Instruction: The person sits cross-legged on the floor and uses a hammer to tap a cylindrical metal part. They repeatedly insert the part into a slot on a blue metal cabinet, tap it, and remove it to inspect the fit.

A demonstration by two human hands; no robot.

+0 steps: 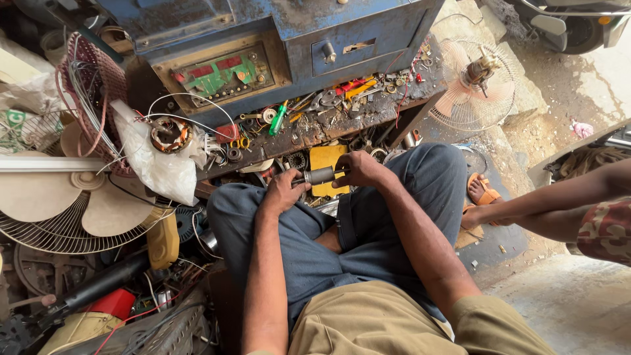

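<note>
Cluttered workshop floor surrounds a blue machine [276, 39], its ledge [342, 118] strewn with tools. Fan guards and a blade [72, 197] lie at left. Another person's arm [552, 204] reaches in from the right. Above the lap, the right hand [358, 169] and left hand [284, 192] both curl their fingers around a grey metal cylinder [320, 175], held level between them.

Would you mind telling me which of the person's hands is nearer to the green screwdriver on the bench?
Left. The left hand lies just below the green screwdriver; the right hand is farther right.
</note>
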